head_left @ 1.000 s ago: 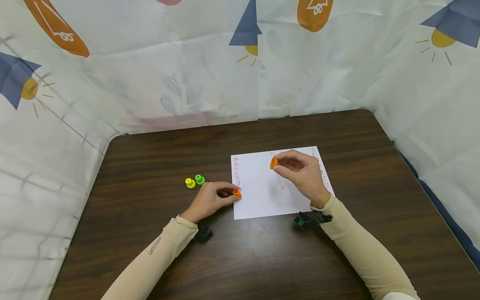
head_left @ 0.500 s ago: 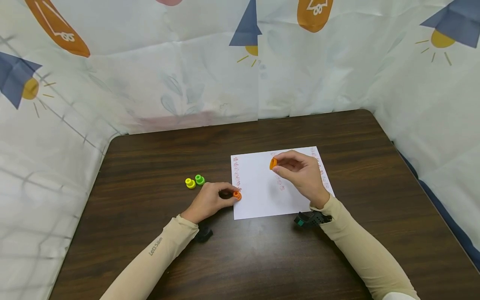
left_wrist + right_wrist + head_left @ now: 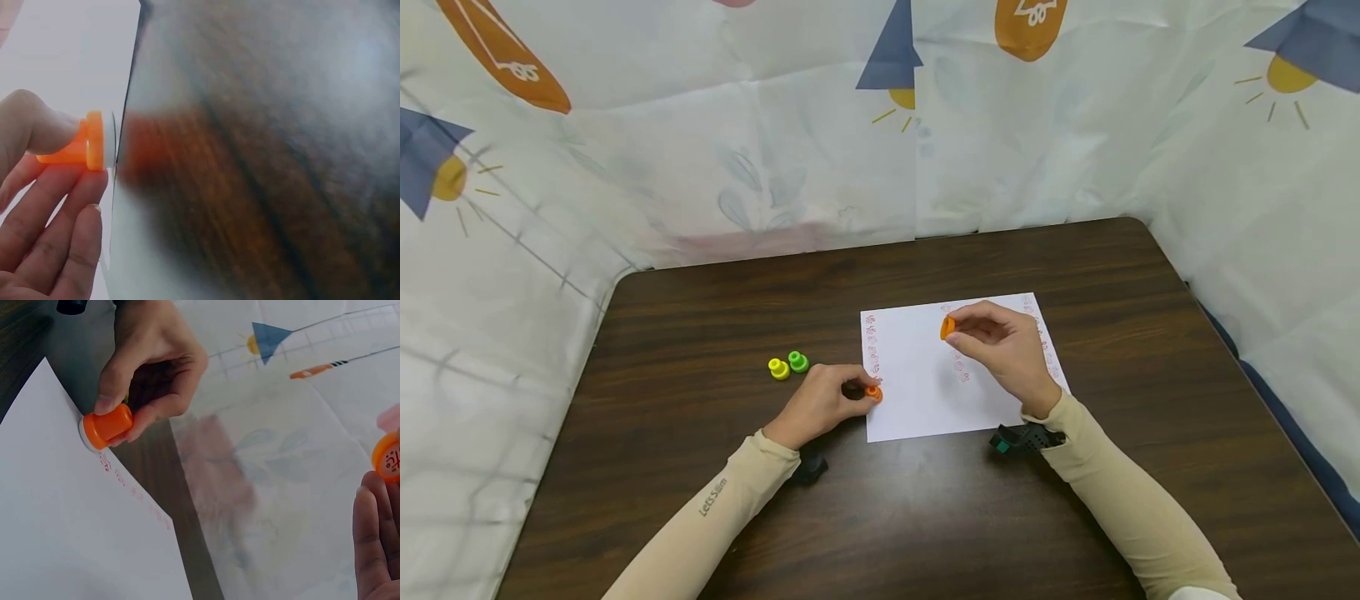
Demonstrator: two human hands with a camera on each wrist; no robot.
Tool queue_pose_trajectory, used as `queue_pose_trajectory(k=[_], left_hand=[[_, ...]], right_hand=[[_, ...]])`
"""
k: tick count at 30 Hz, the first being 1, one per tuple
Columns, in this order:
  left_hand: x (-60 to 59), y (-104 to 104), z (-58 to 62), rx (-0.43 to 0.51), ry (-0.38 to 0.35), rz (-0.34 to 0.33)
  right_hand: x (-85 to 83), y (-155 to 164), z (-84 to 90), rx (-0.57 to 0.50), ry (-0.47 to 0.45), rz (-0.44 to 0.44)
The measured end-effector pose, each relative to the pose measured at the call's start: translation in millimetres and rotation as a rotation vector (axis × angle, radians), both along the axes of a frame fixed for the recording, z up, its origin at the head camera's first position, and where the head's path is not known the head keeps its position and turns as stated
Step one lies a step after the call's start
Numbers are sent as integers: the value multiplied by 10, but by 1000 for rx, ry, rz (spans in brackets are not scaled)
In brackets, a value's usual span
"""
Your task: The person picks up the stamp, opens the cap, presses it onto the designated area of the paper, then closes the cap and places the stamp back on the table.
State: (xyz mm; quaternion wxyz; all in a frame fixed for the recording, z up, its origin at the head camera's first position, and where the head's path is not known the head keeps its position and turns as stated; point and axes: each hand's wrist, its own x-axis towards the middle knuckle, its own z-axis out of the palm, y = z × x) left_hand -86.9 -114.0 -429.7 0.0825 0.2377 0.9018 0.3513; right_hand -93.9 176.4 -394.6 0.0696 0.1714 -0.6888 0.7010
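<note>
My left hand point(image 3: 850, 390) pinches a small orange stamp point(image 3: 872, 392) and holds it face down on the left edge of a white paper sheet point(image 3: 917, 400). The right wrist view shows that stamp point(image 3: 106, 427) tilted on the paper's edge point(image 3: 62, 519), held by thumb and fingers. In the left wrist view the stamp point(image 3: 87, 142) sits between my fingertips. My right hand point(image 3: 962, 329) hovers over the sheet's middle and pinches an orange cap point(image 3: 947, 327), which also shows in the right wrist view point(image 3: 389, 456). Rows of red stamp marks point(image 3: 872, 342) run down the sheet.
A yellow stamp point(image 3: 778, 367) and a green stamp point(image 3: 798, 361) stand side by side on the dark wooden table point(image 3: 700, 317), left of my left hand. Printed white cloth point(image 3: 737, 167) walls the table on three sides. Black wrist cameras point(image 3: 1022, 436) sit under both forearms.
</note>
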Motion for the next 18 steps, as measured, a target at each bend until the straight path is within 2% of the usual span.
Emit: queue_pose_trajectory(k=[12,18], left_hand=[[-13,12,97,-55,3,-29],[3,49,121,-97,32,-39]], right_hand=[[25,-11,57,-1,5,-4],[35,2,61,4,11,-16]])
